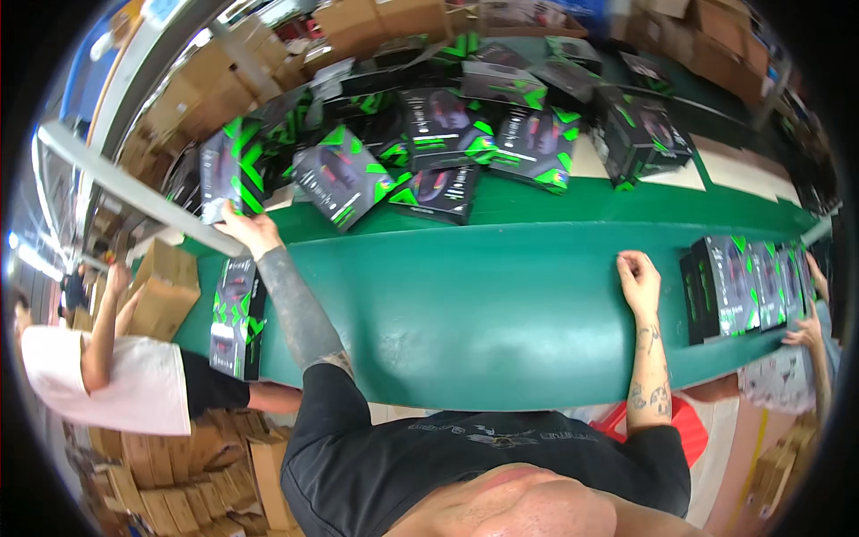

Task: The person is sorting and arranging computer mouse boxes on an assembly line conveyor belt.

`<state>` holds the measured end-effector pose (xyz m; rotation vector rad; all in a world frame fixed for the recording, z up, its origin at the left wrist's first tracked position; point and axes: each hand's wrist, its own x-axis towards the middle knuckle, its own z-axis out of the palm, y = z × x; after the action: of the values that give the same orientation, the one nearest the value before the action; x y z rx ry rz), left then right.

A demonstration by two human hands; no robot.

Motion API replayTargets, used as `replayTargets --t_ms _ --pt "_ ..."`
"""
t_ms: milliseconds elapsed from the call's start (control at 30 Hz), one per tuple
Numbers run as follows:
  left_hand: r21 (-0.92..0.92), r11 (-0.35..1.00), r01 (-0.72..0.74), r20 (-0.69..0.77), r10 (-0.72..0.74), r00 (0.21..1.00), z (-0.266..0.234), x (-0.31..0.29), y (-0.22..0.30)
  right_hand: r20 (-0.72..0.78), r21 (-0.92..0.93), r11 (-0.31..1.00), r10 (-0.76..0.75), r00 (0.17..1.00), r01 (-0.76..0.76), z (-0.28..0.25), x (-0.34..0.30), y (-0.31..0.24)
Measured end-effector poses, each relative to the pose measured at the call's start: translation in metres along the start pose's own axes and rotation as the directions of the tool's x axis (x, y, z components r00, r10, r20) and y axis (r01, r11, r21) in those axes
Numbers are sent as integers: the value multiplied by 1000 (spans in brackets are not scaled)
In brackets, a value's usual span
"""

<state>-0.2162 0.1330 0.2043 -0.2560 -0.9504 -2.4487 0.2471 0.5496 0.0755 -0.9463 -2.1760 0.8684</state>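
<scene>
At the left of the pile, my left hand (249,229) reaches far out and grips the lower edge of a black and green product box (228,170), which stands tilted. My right hand (639,279) rests over the right part of the green table (465,313), its fingers curled in, with nothing visible in them. Nearest to the left hand in the pile is another black and green box (342,176), lying at a slant. Below my left hand, near my left forearm, two similar boxes (237,304) lie end to end on the table.
More black and green boxes (447,125) are heaped along a raised green ledge. A row of upright boxes (738,282) stands at the right, with a co-worker's hands (810,327) on it. Another person (107,376) stands at the left beside a brown carton (165,282). A metal bar (143,188) slants in at the left.
</scene>
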Motion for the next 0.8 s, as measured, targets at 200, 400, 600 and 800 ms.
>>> replayTargets --t_ms 200,400,600,800 --pt "258 878 403 453 -478 752 96 3 -43 -3 24 999 -27 1000 27 0 -3 -12" --pt "710 670 -217 602 -417 680 77 -122 -69 -368 -208 886 -464 806 415 -89 -51 -40" --pt "739 559 -376 669 -544 506 27 -236 -65 -882 468 851 433 183 237 -219 -61 129" --pt "634 535 -558 748 -607 269 18 -309 -63 -781 618 765 623 30 182 -255 -64 246"
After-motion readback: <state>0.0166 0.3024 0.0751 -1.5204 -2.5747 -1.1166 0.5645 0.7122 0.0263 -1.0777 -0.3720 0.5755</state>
